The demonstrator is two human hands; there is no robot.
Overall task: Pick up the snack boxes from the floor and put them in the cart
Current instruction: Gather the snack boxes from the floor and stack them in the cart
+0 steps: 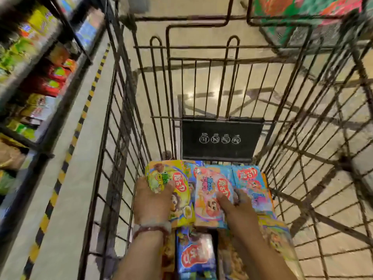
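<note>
Both my hands reach down inside the wire shopping cart (pixel 113 122). My left hand (pixel 151 201) grips the left edge of a yellow snack box (pixel 181 197), thumb laid over its top. My right hand (pixel 236 209) holds a pink and blue snack box (pixel 210 190) beside it, fingers curled round its right edge. Both boxes lie on top of other boxes in the cart: a blue box (pixel 252 184) to the right and a dark blue box (pixel 194 253) below my wrists. Whether the held boxes rest on the pile or hover just above it I cannot tell.
A black child-seat flap (pixel 222 138) with white icons hangs on the cart's far wall. Store shelves (pixel 38 73) full of packaged goods run along the left, edged by a yellow and black floor strip (pixel 68 158). Beige tiled floor shows through the wires. A colourful package (pixel 302 9) sits at top right.
</note>
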